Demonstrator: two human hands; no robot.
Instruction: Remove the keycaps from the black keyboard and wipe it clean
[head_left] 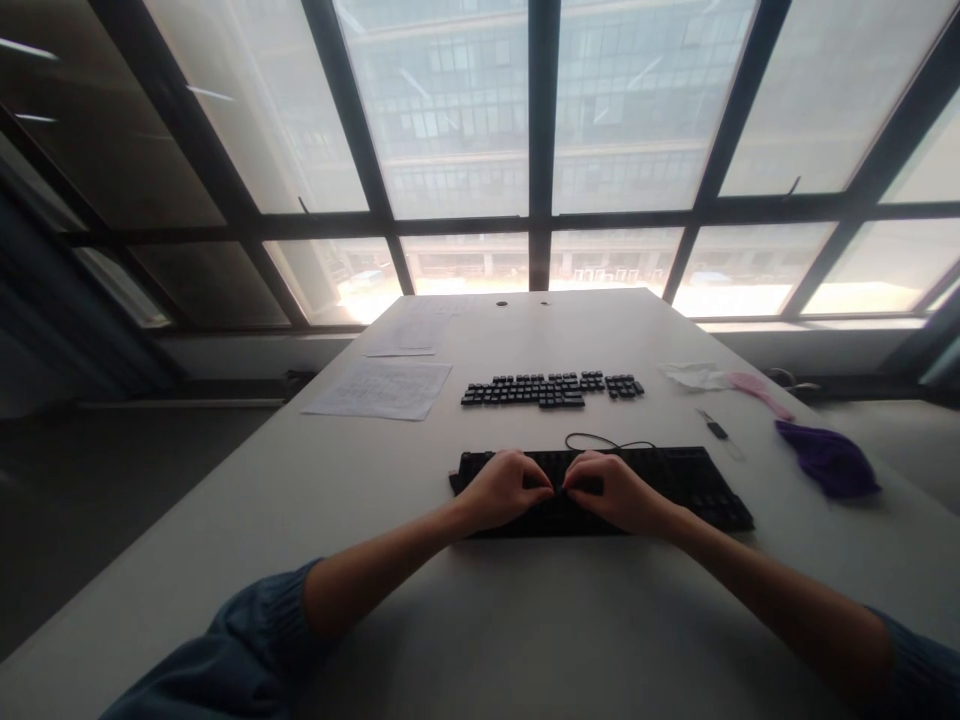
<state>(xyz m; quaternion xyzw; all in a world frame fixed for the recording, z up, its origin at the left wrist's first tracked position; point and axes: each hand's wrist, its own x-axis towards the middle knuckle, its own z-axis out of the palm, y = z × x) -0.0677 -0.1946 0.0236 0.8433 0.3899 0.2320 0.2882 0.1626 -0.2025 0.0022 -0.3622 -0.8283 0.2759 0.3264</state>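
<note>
A black keyboard (675, 485) lies across the near part of the white table, its thin cable looped behind it. Over its middle, my left hand (510, 488) is closed, thumb and fingertips pinched together. My right hand (611, 488) is pinched in the same way just beside it, the fingertips of both nearly touching. Whatever they hold is too small and dark to make out. Behind the keyboard, loose black keycaps (525, 391) are laid out in keyboard-like rows, with a smaller group at their right.
Printed sheets (382, 390) lie on the table (360, 480) at the left. At the right are a white wipe (694, 376), a pink cloth (757, 393), a small black tool (716, 429) and a purple cloth (829, 460). Large windows stand beyond the table.
</note>
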